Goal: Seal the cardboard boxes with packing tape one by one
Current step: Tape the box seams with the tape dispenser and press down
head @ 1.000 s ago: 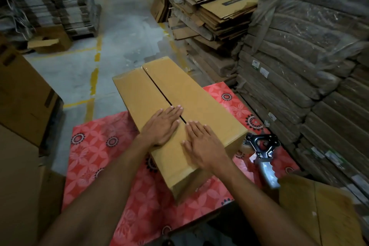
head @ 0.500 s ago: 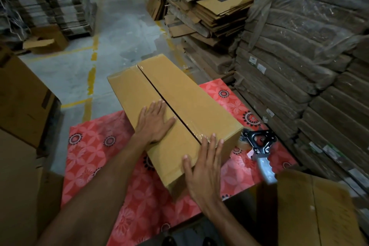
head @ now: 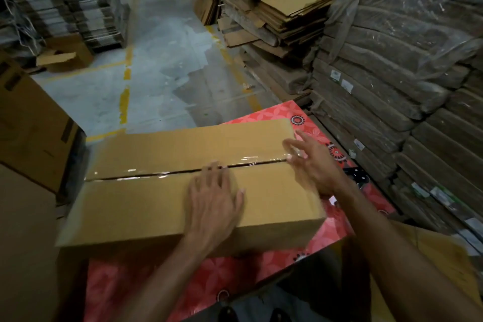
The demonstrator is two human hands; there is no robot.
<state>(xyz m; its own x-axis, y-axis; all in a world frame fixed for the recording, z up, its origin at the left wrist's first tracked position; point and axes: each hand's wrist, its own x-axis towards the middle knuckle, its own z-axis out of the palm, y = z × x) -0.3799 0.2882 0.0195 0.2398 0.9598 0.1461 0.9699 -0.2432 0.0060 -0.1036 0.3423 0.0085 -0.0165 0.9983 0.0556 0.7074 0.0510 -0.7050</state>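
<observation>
A long brown cardboard box (head: 146, 206) lies crosswise on the red flower-patterned table (head: 209, 277). Clear packing tape (head: 245, 161) runs along its middle seam. My left hand (head: 213, 198) presses flat on the near flap, fingertips at the seam. At the box's right end my right hand (head: 311, 162) has its fingers spread and touching the taped edge. The black tape dispenser (head: 356, 174) lies on the table behind my right wrist, mostly hidden.
Tall wrapped stacks of flat cardboard (head: 407, 73) rise on the right. Brown boxes (head: 28, 123) stand at the left, close to the table. Another carton (head: 423, 269) sits at the lower right. A grey floor aisle (head: 162, 42) with yellow lines runs ahead.
The box has swung from lengthwise to crosswise on the table. My right hand has gone from the near end to the right end. My left hand stayed flat on top.
</observation>
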